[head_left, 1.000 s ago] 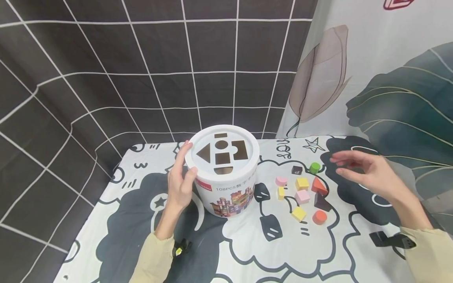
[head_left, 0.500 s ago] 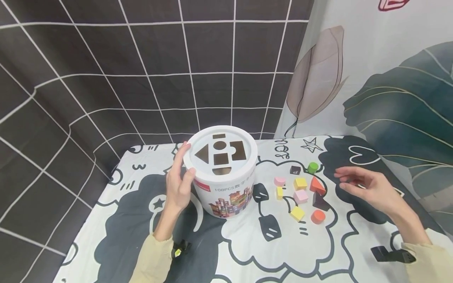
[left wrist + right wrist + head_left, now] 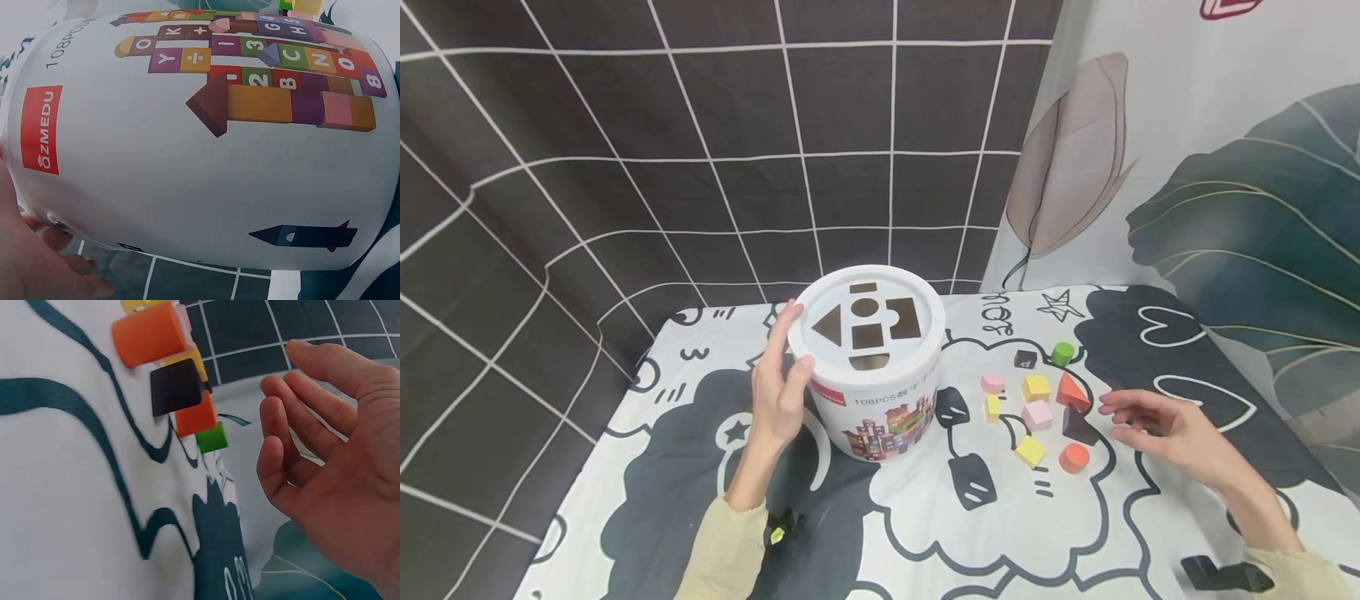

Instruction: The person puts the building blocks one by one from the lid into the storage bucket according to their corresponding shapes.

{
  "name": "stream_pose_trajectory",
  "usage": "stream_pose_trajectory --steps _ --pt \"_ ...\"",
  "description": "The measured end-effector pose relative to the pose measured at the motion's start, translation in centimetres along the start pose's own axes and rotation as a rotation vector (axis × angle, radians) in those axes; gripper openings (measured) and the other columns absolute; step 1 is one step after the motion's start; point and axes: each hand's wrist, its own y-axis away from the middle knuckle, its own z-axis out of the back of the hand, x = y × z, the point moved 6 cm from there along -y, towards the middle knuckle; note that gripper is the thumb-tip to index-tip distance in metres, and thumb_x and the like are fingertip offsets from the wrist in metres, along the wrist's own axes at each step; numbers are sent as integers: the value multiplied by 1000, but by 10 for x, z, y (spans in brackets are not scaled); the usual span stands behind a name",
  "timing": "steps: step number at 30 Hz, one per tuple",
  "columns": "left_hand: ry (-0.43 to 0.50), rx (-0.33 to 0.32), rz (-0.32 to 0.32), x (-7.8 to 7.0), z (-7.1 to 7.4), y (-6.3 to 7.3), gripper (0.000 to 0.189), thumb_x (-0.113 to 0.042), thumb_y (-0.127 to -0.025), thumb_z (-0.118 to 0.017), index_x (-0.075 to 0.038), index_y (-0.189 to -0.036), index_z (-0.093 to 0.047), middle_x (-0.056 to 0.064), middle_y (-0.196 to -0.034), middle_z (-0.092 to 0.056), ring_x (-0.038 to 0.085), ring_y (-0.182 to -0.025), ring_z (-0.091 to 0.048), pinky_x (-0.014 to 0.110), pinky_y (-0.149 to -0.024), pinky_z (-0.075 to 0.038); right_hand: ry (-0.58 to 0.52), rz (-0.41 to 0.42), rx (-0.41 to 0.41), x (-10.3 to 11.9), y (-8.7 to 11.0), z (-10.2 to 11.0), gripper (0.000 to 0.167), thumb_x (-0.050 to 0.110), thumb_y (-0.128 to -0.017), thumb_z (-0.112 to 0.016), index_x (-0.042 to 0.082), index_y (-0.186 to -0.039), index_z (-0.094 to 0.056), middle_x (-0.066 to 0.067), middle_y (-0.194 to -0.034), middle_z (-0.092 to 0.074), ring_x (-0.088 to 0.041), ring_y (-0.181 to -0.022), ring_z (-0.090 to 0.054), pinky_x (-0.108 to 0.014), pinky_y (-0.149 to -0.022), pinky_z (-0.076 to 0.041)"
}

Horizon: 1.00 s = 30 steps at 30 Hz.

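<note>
A white toy-block bucket (image 3: 880, 421) with a printed block picture stands upright, its lid (image 3: 887, 290) cut with shaped holes. My left hand (image 3: 777, 400) grips its left side, thumb and index finger at the lid's rim. In the left wrist view, the left fingers curl at the edge of the bucket. My right hand (image 3: 1172, 433) hovers right of the loose blocks, fingers loosely bent, holding nothing. Nearest to it are a dark block (image 3: 1078, 427), a red triangular block (image 3: 1072, 390) and an orange-red cylinder (image 3: 1074, 457). The right wrist view shows the palm beside these blocks.
Left of those lie a pink block (image 3: 1037, 415), yellow blocks such as this cube (image 3: 1036, 387), a black lettered cube (image 3: 1025, 359) and a green cylinder (image 3: 1062, 353). A cartoon-printed cloth (image 3: 992, 533) covers the table. A dark gridded curtain (image 3: 842, 192) hangs behind.
My right hand has come down and toward me, from beside the green cylinder to beside the dark block. The left hand and bucket stay in place.
</note>
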Motion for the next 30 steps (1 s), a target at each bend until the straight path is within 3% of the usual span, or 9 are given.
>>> stream_pose_trajectory --steps 8,22,30 --pt "-1 1 0 0 0 0 62 -27 -87 -48 -4 -144 -51 10 -152 -45 25 -143 -36 48 -115 -24 -48 60 -36 -2 12 -11 41 -8 -80 -77 -9 -118 -63 7 -105 -70 -7 -83 -62 -17 -69 -49" --pt "-7 -4 2 0 1 0 61 -28 -87 -48 -4 -143 -52 10 -151 -47 24 -143 -37 47 -115 -25 -80 124 -107 -9 26 -25 44 -16 -73 -78 -8 -114 -65 1 -104 -72 -9 -81 -62 -15 -70 -48" --pt "-8 -6 1 0 1 0 61 -28 -87 -48 -4 -143 -52 10 -151 -47 25 -143 -37 47 -115 -25 -41 106 -138 -12 29 -30 46 -13 -72 -81 -6 -115 -66 0 -103 -72 -10 -79 -60 -15 -69 -47"
